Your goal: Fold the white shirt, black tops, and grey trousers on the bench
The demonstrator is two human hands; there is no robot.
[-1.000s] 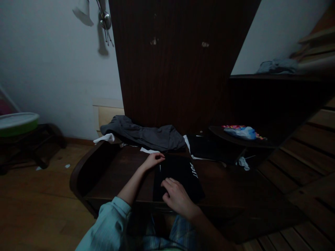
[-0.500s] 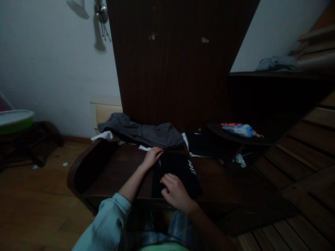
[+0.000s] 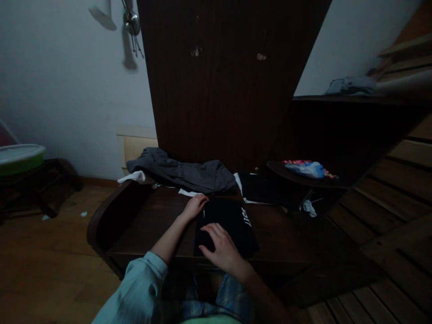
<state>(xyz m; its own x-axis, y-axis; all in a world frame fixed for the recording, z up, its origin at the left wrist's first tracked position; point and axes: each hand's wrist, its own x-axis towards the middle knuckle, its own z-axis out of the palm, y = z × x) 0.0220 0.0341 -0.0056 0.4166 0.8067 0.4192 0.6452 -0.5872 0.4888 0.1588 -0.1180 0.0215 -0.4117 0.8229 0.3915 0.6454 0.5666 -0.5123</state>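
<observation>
A folded black T-shirt (image 3: pixel 229 218) with white lettering lies flat on the dark wooden bench. At its far left corner, my left hand (image 3: pixel 195 206) has its fingers bent together on the cloth edge; the fingertips are partly hidden. My right hand (image 3: pixel 221 247) is over the near left part of the shirt, thumb and fingers apart, with nothing visible between them. Whether its fingertips touch the cloth is hard to see in the dim light.
Behind the shirt lies a crumpled grey garment (image 3: pixel 189 173). Folded dark clothes (image 3: pixel 258 188) with white edges sit to its right. A small shelf (image 3: pixel 276 170) carries a colourful plastic bag (image 3: pixel 308 170). The bench's curved armrest (image 3: pixel 97 220) rises at left.
My right hand has opened, its thumb and fingers spreading apart and shifting slightly left over the shirt. My left hand stays at the far left corner.
</observation>
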